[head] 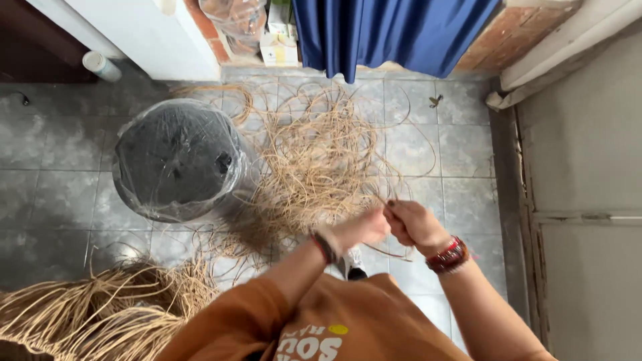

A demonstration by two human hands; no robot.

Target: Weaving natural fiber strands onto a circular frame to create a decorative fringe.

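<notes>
My left hand [361, 230] and my right hand [411, 220] meet in front of my chest, fingers pinched around thin tan rattan strands [384, 204]. The left hand is blurred from motion. A loose tangle of the same rattan strands [314, 160] spreads over the grey tiled floor just beyond my hands. My left wrist carries a dark band, my right wrist a red beaded bracelet [448, 255]. I wear an orange shirt.
A round black stool wrapped in clear plastic [177, 157] stands at the left. A thick bundle of rattan [93, 311] lies at the lower left. A blue curtain [394, 33] hangs at the back. A pale wall panel [585, 200] runs along the right.
</notes>
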